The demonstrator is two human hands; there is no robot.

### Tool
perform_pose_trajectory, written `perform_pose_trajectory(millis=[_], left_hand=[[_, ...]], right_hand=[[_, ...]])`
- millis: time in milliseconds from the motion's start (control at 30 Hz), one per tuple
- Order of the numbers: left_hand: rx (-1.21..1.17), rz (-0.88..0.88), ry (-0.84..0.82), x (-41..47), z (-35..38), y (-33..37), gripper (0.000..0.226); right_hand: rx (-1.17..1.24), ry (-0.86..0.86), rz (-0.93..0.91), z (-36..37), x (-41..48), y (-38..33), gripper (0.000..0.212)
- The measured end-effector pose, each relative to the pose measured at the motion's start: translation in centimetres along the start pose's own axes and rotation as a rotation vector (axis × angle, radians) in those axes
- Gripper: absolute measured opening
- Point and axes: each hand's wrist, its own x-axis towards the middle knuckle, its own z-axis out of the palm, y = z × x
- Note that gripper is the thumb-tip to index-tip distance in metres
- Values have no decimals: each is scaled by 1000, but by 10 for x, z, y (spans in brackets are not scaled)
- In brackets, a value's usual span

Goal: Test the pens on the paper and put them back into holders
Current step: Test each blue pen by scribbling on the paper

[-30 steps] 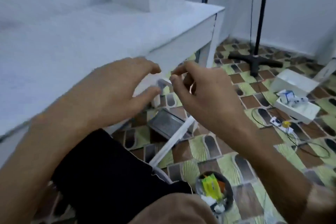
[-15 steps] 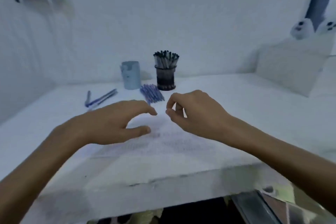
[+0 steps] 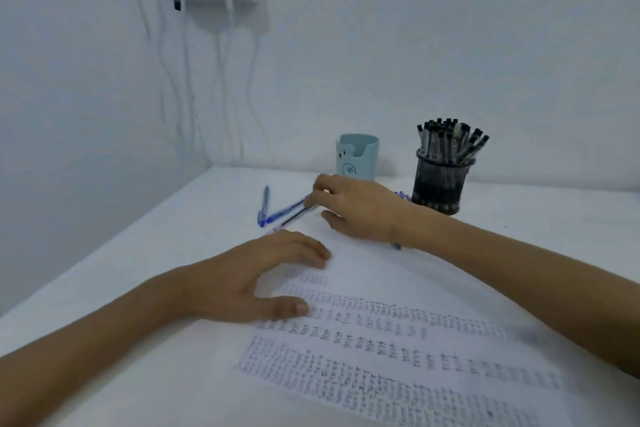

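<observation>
Nearest, the paper (image 3: 398,357) lies flat on the white table (image 3: 149,253), filled with rows of test marks. The left hand (image 3: 256,284) rests on its upper left part, fingers relaxed and slightly spread, holding nothing. Beyond it, the right hand (image 3: 360,210) reaches across to the loose pens (image 3: 284,213) lying on the table just left of the paper. Its fingertips (image 3: 313,198) touch their near ends, but whether they pinch one cannot be told. A further pen (image 3: 396,246) shows beneath the right wrist. Farthest, the teal holder (image 3: 356,158) shows no pens above its rim, and the black mesh holder (image 3: 438,187) is packed with dark-tipped pens. Probable faults: two pens lying side by side may be dragged together or roll from the fingers; the right forearm, close to the mesh holder, could tip it
</observation>
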Motion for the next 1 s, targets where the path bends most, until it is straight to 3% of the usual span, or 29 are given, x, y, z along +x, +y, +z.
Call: perform_pose_trajectory(millis=[233, 367, 433, 533, 600, 667, 833, 1000], left_hand=[[-88, 11, 82, -1, 1, -9, 36], [-118, 11, 131, 2, 2, -12, 26], [-119, -3, 214, 4, 3, -12, 21], [-132, -122, 428, 7, 2, -15, 20], [-165, -228, 520, 7, 0, -18, 32], [-189, -264, 511, 6, 0, -18, 40], [-115, -199, 367, 6, 4, -8, 34], [-130, -194, 317, 6, 8, -5, 47]], right_hand=[[-70, 42, -220, 22, 31, 4, 25], [-106, 54, -207, 14, 32, 0, 37], [52, 112, -48, 3, 28, -5, 29], [419, 332, 242, -13, 20, -21, 18], [693, 344, 402, -21, 15, -36, 21], [964, 279, 506, -24, 10, -50, 23], [1268, 202, 468, -24, 4, -69, 21], [1399, 85, 448, -30, -1, -71, 19]])
